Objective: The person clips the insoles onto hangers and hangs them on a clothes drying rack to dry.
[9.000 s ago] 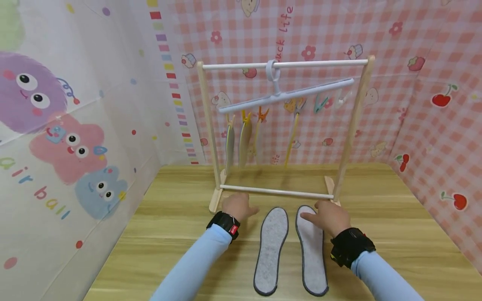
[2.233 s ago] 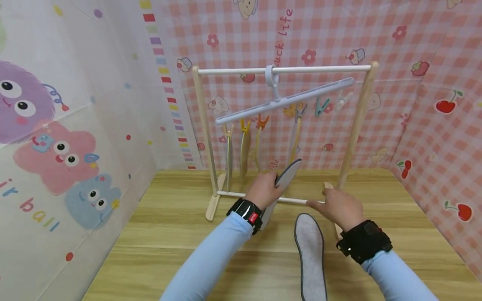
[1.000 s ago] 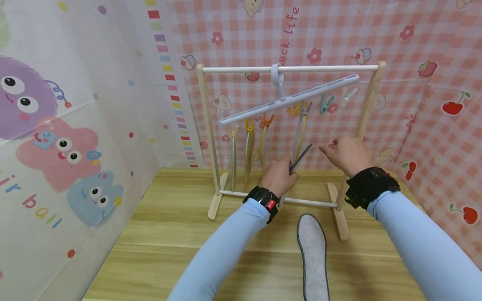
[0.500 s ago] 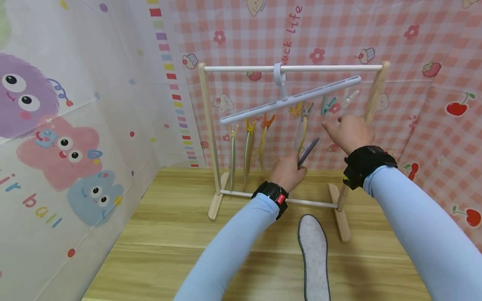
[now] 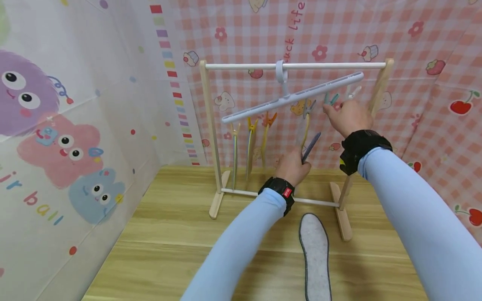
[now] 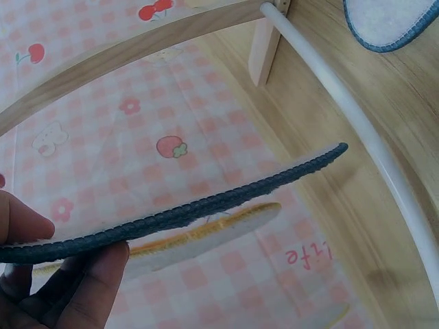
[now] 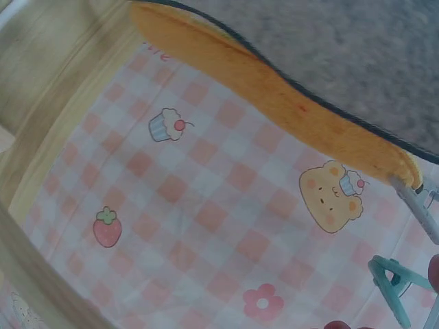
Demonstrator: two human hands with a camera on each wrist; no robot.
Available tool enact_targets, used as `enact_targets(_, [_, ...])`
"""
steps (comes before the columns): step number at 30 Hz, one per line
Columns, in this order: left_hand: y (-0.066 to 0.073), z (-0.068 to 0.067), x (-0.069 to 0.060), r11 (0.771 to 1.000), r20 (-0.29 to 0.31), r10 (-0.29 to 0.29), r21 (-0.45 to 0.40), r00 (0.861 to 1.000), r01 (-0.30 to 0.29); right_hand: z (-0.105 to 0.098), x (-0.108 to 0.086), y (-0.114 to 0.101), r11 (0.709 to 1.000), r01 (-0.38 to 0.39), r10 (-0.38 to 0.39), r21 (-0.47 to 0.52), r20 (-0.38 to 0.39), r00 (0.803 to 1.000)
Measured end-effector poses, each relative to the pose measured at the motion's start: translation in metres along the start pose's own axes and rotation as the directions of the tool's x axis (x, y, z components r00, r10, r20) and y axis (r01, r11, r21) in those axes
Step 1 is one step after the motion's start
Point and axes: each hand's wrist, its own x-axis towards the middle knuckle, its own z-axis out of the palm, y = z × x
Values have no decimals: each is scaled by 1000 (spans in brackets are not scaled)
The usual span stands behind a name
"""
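My left hand [image 5: 291, 167] pinches a grey insole [image 5: 311, 147] with dark edging, held upright on edge below the hanger. In the left wrist view the thumb and fingers grip one end of this insole [image 6: 192, 209]. My right hand [image 5: 350, 117] is raised just under a teal clothespin [image 5: 331, 99], thumb and fingers apart. In the right wrist view, fingertips [image 7: 433, 273] show at the edge near the teal clothespin [image 7: 394, 284]; whether they touch it is unclear. A second grey insole [image 5: 315, 259] lies flat on the table.
A white hanger [image 5: 293, 98] tilts on the wooden rack's top bar [image 5: 331, 65]. From it hang several insoles, including a yellow-edged one [image 5: 306, 129] in a grey clothespin [image 5: 308, 108]. A white clothespin [image 5: 354, 92] hangs at right. The rack's lower bar [image 5: 316, 202] crosses behind my left arm.
My left hand has picked one insole off the table and carried it up and right below the hanger. My right hand has risen from the rack's foot to the teal clothespin.
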Motion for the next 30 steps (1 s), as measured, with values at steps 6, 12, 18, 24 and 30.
enact_targets(6, [1,1,0,1000,10,11,-18,1000,-11,-3,8,-7,1000,-17,17,24,-7,1000])
enact_targets(12, [6,1,0,1000,13,31,3,999,-31,-5,14,-12,999,-32,32,-28,7,999])
enact_targets(18, [9,6,2,999,15,32,7,999,-32,-5,16,-13,997,-68,68,-38,-2,998])
enact_targets(24, [8,7,5,1000,-3,23,19,1000,-23,-5,13,-15,996,-76,75,-51,-22,997])
enact_targets(30, [4,7,8,1000,-37,9,30,999,-8,-3,7,-22,998,-9,2,-69,-96,995])
